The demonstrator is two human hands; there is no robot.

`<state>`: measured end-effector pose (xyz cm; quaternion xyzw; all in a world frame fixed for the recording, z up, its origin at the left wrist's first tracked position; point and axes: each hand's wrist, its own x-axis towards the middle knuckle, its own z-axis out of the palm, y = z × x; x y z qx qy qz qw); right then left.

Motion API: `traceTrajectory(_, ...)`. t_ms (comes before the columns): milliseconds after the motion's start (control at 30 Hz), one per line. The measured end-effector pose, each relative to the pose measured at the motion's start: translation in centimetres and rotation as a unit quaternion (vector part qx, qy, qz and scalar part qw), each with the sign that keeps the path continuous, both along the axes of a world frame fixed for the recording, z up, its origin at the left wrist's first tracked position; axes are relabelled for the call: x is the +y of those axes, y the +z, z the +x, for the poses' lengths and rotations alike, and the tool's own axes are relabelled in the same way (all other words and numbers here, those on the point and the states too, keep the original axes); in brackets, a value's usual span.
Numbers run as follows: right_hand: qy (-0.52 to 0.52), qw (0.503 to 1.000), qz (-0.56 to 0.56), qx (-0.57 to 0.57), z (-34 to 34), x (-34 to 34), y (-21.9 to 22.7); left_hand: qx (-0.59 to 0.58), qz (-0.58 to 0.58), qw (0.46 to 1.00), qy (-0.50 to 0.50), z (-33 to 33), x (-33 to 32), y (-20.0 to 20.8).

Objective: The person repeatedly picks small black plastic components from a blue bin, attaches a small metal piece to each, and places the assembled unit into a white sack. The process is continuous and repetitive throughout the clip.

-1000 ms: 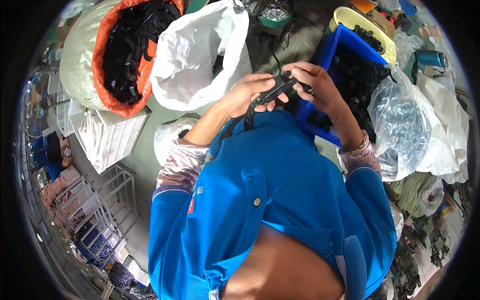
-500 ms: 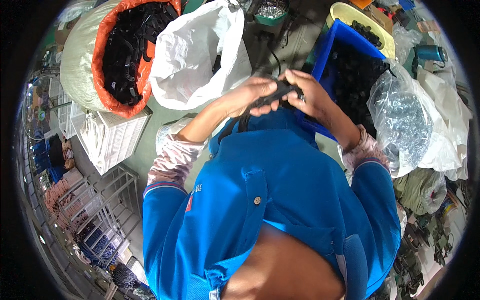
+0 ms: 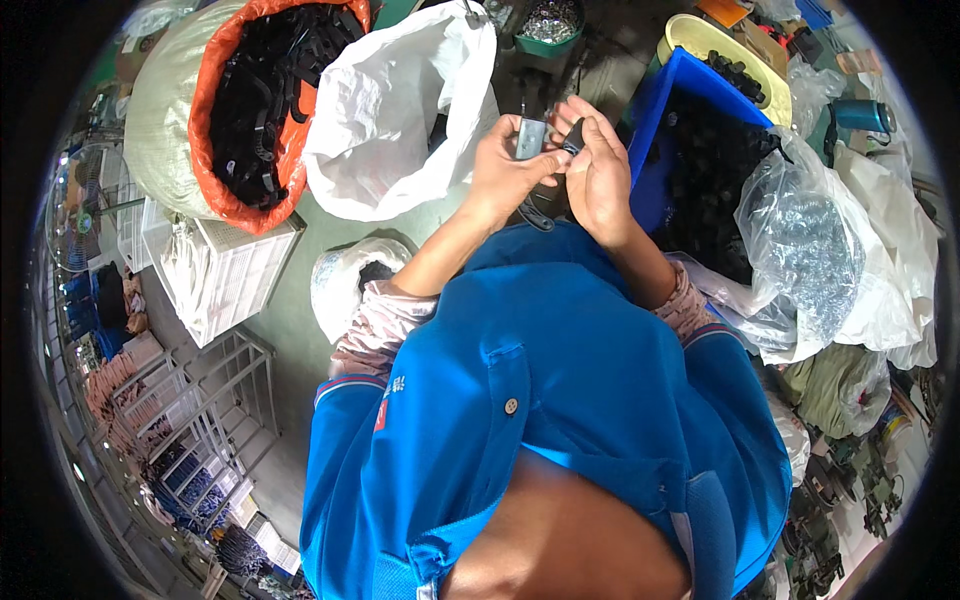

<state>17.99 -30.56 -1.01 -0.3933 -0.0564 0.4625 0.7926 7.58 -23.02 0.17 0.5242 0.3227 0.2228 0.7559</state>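
My left hand [image 3: 503, 180] is closed beside a small grey metal block [image 3: 530, 139], its thumb across the block's lower edge and its fingertips partly hidden. The block appears held in this hand. My right hand [image 3: 602, 180] is close by, palm toward the left, with fingers fairly straight. A small black plastic piece [image 3: 574, 136] sits between its thumb and fingers. Below both hands, a dark strap-like loop [image 3: 536, 215] hangs just above my blue clothing; where its upper end goes is hidden.
An orange-lined sack [image 3: 200, 140] of black parts and a white sack [image 3: 370, 130] stand at the left. Rightward are a blue bin [image 3: 648, 110] of black pieces, a yellow tub [image 3: 690, 28] and a clear plastic bag [image 3: 805, 235]. A green bowl [image 3: 545, 48] holds shiny bits.
The long black strap-like piece between my hands has dropped lower. My hands have turned more upright, the right fingers have straightened, and the grey block now shows.
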Motion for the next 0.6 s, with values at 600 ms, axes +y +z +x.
traceTrajectory(600, 0.122, 0.980, -0.048, -0.153, 8.0, -2.1, 1.9, 0.022, -0.054, 0.981, -0.184, -2.9, 3.9, 0.4)
